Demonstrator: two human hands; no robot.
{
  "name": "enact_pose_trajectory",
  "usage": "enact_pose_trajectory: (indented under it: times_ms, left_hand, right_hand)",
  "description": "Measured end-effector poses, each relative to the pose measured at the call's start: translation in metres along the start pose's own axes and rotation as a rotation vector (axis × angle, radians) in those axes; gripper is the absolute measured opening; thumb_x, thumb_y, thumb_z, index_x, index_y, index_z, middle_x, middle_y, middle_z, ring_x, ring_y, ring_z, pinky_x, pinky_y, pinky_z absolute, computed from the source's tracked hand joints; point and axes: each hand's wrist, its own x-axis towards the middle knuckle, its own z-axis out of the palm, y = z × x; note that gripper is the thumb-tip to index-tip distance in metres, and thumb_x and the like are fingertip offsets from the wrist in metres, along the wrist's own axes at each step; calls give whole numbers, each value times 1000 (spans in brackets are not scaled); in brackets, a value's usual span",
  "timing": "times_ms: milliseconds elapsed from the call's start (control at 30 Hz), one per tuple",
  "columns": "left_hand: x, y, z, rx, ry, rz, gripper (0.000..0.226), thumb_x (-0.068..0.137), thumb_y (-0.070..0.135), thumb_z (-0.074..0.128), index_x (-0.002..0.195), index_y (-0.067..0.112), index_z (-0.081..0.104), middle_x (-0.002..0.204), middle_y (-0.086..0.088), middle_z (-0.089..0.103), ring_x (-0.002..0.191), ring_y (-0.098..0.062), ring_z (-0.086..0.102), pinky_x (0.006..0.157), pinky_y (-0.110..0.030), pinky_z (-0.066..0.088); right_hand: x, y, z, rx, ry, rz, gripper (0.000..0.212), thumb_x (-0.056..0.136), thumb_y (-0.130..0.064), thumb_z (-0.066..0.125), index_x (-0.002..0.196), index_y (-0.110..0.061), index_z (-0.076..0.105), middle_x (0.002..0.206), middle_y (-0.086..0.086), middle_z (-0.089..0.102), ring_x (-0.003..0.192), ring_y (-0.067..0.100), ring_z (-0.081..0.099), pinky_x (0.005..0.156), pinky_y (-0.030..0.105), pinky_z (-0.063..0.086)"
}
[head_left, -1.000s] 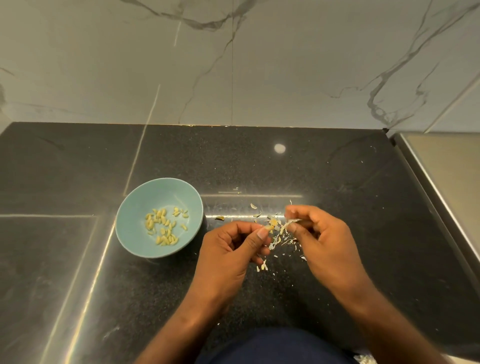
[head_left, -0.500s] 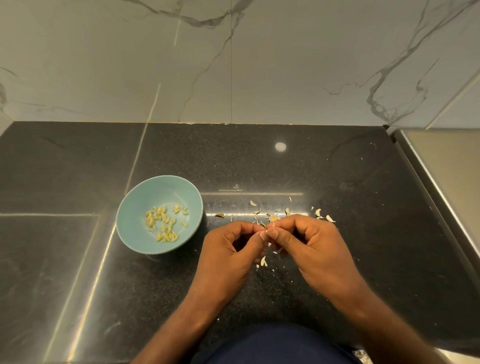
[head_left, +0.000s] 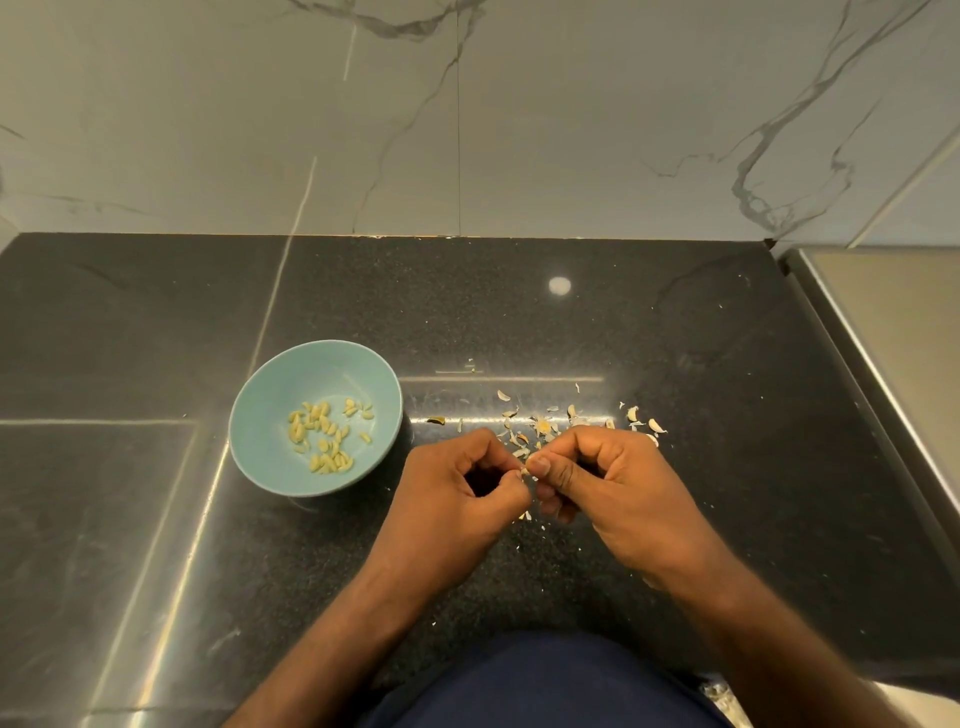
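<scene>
Both grips are closed: left hand (head_left: 462, 491) and right hand (head_left: 618, 483) pinch one tiny pale seed (head_left: 524, 471) between meeting fingertips, right of the teal bowl (head_left: 311, 374). The seed is too small to tell its long axis. Husk scraps (head_left: 543, 426) litter the surface (head_left: 675, 353) beyond.

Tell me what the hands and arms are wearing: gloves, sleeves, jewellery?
Nothing: the left hand and right hand are bare, with no gloves, rings or watch. The forearms show no sleeves in view. A navy garment shows at the bottom edge.

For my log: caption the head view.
Left hand and right hand pinch a seed above husks, beside bowl of kernels.
</scene>
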Motion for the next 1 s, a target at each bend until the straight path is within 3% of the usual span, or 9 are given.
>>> enact_pose_trajectory:
  times_ms: [167, 300, 433, 500, 600, 733, 900, 1000]
  left_hand:
    - [3, 1, 1, -259, 41, -132, 11, 81, 15, 63, 71, 10, 66, 57, 0, 60, 54, -9, 52, 52, -22, 44]
    - [4, -2, 4, -318, 125, -218, 19, 94, 9, 61, 76, 12, 67, 59, -2, 63, 53, -8, 54, 51, -19, 43]
    - [1, -6, 3, -197, 114, -155, 27, 97, 31, 56, 80, 14, 69, 68, -2, 69, 57, -8, 61, 53, -16, 45]
    - [1, -9, 4, -158, 110, -133, 11, 98, 21, 59, 93, 20, 69, 79, 1, 71, 67, -8, 66, 58, -20, 49]
    - [1, -9, 5, -125, 73, -87, 27, 94, 10, 64, 111, 31, 66, 98, 12, 71, 87, -10, 69, 71, -30, 58]
    - [0, -4, 6, -64, 37, 32, 18, 90, 17, 71, 105, 27, 74, 93, 14, 74, 88, -8, 70, 75, -26, 58]
    - [2, -9, 7, -145, 56, -31, 6, 86, 17, 74, 91, 19, 77, 79, 6, 75, 74, -10, 71, 68, -25, 57]
    - [2, -11, 8, -181, 44, -52, 3, 87, 17, 73, 87, 15, 75, 76, -2, 72, 71, -24, 67, 64, -37, 56]
  right_hand:
    - [-3, 0, 4, 336, -18, 121, 16, 78, -24, 68, 82, -9, 73, 72, 10, 70, 63, 19, 65, 54, 27, 53]
    - [-2, 0, 5, 504, -36, 133, 16, 83, -17, 65, 90, -6, 73, 80, 15, 70, 67, 20, 66, 56, 27, 54]
    - [0, -1, 4, 466, 34, 89, 21, 81, -12, 66, 98, 1, 69, 87, 18, 73, 75, 23, 70, 60, 28, 57]
    - [1, -1, 4, 446, 66, 75, 22, 79, -10, 69, 98, 1, 69, 89, 20, 73, 77, 24, 71, 61, 28, 57]
    - [2, -1, 6, 413, 106, 57, 21, 77, -13, 71, 95, -1, 69, 85, 21, 73, 74, 23, 71, 59, 28, 56]
    - [1, 1, 7, 354, 100, 46, 21, 78, -17, 73, 92, -2, 69, 77, 15, 73, 69, 21, 68, 59, 28, 56]
    - [-1, 3, 4, 293, 64, 39, 17, 75, -24, 74, 84, -9, 77, 79, 13, 74, 69, 19, 68, 59, 27, 55]
    - [-1, 5, 4, 253, 70, 25, 15, 75, -28, 73, 82, -15, 79, 77, 9, 72, 68, 18, 62, 59, 26, 53]
